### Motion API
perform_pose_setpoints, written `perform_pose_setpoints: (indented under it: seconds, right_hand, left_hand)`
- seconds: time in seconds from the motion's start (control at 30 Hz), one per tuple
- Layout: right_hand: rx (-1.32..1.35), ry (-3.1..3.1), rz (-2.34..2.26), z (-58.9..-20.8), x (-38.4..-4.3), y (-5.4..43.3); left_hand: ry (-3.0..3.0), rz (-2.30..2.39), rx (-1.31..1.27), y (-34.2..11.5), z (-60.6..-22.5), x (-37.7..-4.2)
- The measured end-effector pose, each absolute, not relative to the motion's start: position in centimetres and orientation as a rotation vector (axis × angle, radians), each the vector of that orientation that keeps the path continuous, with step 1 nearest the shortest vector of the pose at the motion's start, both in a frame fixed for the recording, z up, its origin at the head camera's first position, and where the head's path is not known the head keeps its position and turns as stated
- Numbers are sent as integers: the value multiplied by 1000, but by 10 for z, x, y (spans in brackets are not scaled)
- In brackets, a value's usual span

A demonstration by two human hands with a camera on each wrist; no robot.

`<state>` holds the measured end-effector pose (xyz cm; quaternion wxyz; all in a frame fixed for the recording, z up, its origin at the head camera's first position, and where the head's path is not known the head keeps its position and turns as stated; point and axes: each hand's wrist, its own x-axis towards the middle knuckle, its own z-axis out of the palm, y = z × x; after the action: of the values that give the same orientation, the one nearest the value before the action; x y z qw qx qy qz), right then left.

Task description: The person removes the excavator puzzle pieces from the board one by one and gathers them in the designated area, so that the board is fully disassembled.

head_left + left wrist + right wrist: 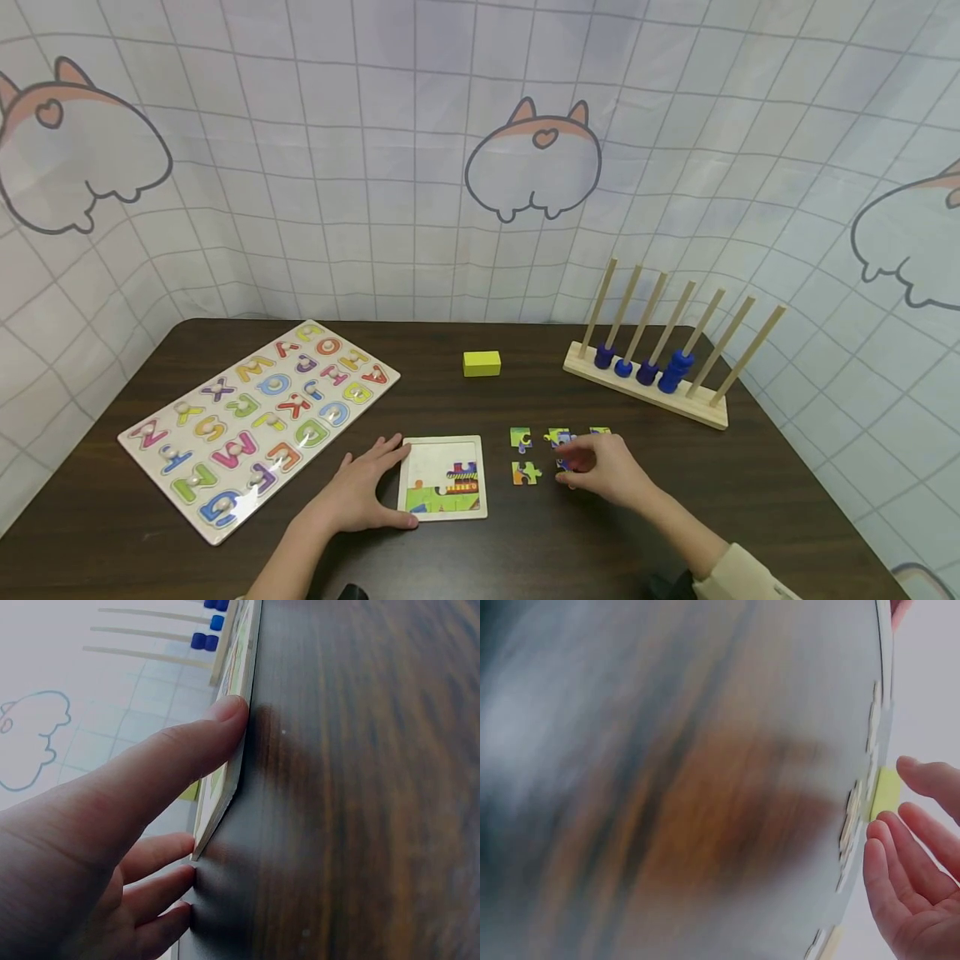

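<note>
A square wooden puzzle tray (442,451) lies flat on the table, with joined picture pieces along its lower part and right side. My left hand (363,491) rests at its left side, the thumb at the near left corner and the fingertips by the left edge. In the left wrist view, the thumb (176,761) lies against the tray's rim. Several loose jigsaw pieces (527,473) lie to the right of the tray. Over the right-hand ones hovers my right hand (611,472), hiding part of them. In the right wrist view, its thumb and fingers are apart with nothing between them.
A white alphabet peg board (247,408) with colourful letters lies at the left. Behind the tray sits a yellow block (482,364). At the back right stands a wooden rack (645,387) with upright rods and some blue beads. A patterned curtain hangs behind the table.
</note>
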<state>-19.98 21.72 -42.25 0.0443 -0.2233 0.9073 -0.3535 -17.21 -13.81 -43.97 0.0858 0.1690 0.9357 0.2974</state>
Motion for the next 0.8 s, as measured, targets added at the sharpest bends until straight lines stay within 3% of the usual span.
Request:
perform_pose_setpoints:
  seconds: [0.8]
  right_hand:
    - [-769,2661,-1160,-423,-197,162]
  left_hand:
    - [2763,875,488,-137,-436,-172]
